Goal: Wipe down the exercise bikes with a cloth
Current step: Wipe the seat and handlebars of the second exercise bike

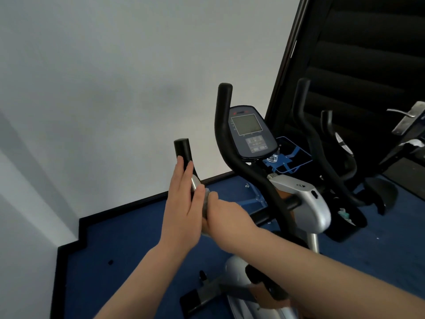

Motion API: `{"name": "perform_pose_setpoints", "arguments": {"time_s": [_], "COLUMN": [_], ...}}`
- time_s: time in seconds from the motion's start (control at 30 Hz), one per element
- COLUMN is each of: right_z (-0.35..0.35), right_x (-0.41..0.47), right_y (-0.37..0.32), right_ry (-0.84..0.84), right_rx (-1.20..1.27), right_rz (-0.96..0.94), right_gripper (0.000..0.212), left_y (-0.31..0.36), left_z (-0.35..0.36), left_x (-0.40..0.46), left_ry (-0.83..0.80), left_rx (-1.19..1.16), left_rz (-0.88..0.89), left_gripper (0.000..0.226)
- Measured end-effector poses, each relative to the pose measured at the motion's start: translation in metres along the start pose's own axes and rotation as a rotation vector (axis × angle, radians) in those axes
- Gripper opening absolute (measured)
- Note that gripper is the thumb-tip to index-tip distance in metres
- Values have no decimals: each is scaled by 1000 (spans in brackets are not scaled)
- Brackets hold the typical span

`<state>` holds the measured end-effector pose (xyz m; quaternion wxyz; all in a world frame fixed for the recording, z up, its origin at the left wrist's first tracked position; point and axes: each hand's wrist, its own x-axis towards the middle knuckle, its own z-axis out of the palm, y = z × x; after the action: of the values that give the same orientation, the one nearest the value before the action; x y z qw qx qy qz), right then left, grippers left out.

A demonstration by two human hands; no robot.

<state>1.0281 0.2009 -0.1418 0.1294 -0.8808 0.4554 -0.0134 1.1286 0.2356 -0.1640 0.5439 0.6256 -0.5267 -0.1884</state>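
Both hands on the bike's left handlebar, mid-frame

Right hand (226,215) was closed around a grey cloth (205,203) against the handlebar (184,155); left hand (181,203) lay open, fingers flat along it. Console (249,134) sat farther back, second bike (326,143) upper right.

console (250,134) between handlebars (224,125) | second bike (326,157) right — wall (103,88) behind

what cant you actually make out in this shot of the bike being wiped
Head view, the only one:
- Cloth: mostly hidden between the left hand and right hand.
- Left handlebar: its lower part is covered by both hands.
- Console: screen and button text too small to read.
- Bike base: cut off by the bottom edge and the right forearm.
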Motion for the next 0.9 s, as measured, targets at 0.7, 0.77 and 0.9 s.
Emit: {"name": "perform_pose_setpoints", "arguments": {"time_s": [0.7, 0.77, 0.9], "right_z": [-63, -61, -51], "right_x": [-10, -9, 1], "right_y": [104, 104, 95], "right_ry": [-323, -295, -369], "right_rx": [-283, -290, -245], "right_rz": [-520, -559, -555], "right_gripper": [26, 28, 39], "left_y": [18, 18, 19], "left_z": [26, 24, 21], "left_x": [-71, -78, -81], "left_ry": [68, 88, 111], "left_rx": [96, 74, 56], "left_rz": [-153, -192, -218], "left_gripper": [56, 55, 50]}}
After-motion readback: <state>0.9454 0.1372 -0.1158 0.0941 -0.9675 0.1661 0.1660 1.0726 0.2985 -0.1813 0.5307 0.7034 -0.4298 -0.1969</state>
